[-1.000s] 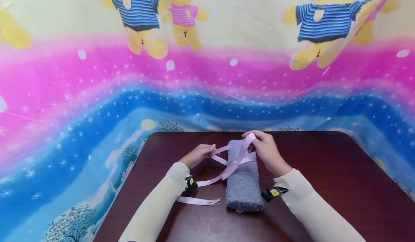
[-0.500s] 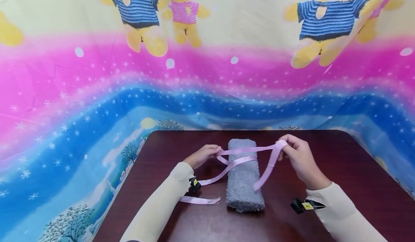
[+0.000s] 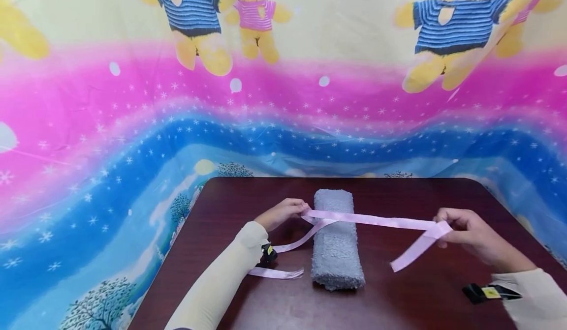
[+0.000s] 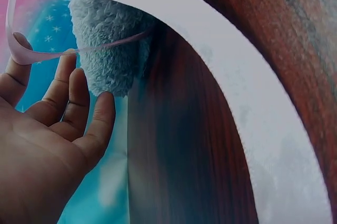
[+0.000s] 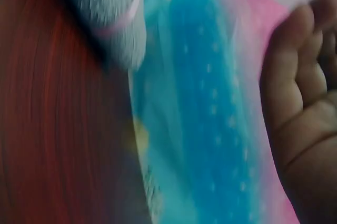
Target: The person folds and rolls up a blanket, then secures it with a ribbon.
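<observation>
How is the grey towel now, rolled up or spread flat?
Rolled up. The grey towel lies as a thick roll on the table, with the pink ribbon across it.

Satin ribbon (image 3: 372,219), fluffy towel (image 3: 336,251)

Looks like home room or small improvised recording corner. Dark red-brown wooden desk (image 3: 421,197) with rounded corners stands against hanging bedsheet (image 3: 283,99) used as backdrop: cartoon teddy bears in striped shirts, pink and blue bands, white stars, snowy trees. Walls hidden behind sheet, no other furniture visible.
</observation>
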`<state>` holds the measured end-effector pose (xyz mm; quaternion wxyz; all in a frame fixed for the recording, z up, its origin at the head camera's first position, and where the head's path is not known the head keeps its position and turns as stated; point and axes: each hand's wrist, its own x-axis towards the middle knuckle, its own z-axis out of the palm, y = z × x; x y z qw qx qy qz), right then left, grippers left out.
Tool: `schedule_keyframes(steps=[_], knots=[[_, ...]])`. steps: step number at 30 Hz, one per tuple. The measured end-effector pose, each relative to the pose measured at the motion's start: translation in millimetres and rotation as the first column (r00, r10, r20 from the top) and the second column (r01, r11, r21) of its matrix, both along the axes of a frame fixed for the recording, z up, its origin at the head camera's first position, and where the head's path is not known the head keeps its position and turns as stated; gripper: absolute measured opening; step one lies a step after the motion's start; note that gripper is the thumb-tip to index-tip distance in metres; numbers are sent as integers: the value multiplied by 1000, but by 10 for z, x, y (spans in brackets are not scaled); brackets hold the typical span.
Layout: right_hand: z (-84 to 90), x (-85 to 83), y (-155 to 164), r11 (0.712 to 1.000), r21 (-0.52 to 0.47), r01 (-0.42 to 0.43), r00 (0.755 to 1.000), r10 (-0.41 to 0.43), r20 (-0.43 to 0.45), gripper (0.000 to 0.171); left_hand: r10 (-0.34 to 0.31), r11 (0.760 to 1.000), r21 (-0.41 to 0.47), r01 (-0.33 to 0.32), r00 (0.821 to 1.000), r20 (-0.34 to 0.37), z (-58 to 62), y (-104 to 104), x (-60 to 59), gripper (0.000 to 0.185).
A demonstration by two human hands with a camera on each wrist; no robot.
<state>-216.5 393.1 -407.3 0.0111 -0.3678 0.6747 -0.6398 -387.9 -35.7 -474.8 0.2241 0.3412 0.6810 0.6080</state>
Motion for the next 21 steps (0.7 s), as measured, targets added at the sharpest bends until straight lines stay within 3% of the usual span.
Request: schedule_keyframes(steps=[2, 7, 9, 12, 16, 19, 21], knots=[[-49, 36, 181, 999, 44, -9, 1000, 8, 11, 36, 2, 1000, -21, -2, 1000, -6, 13, 3, 11, 23], [-161, 176, 592, 982, 183, 40, 992, -60, 107, 37, 14, 997, -81, -18, 999, -50, 26, 27, 12, 20], [-220, 212, 744, 975, 220, -6, 986, -30, 161, 41, 18, 995, -101, -25, 998, -63, 25, 50, 17, 20], [-337, 242, 931, 963, 229, -141, 968, 86, 238, 49, 20, 990, -140, -29, 998, -67, 21, 92, 44, 19], [-471, 268, 1068, 943, 148, -299, 893, 222, 392, 51, 13, 983, -184, -27, 997, -78, 12, 141, 101, 19], [-525, 284, 1115, 937, 67, -344, 790, 250, 559, 42, 12, 982, -187, -27, 997, -77, -2, 166, 132, 17], [-557, 292, 1123, 938, 63, -340, 746, 228, 625, 38, 21, 981, -191, -35, 997, -76, 0, 175, 152, 15]])
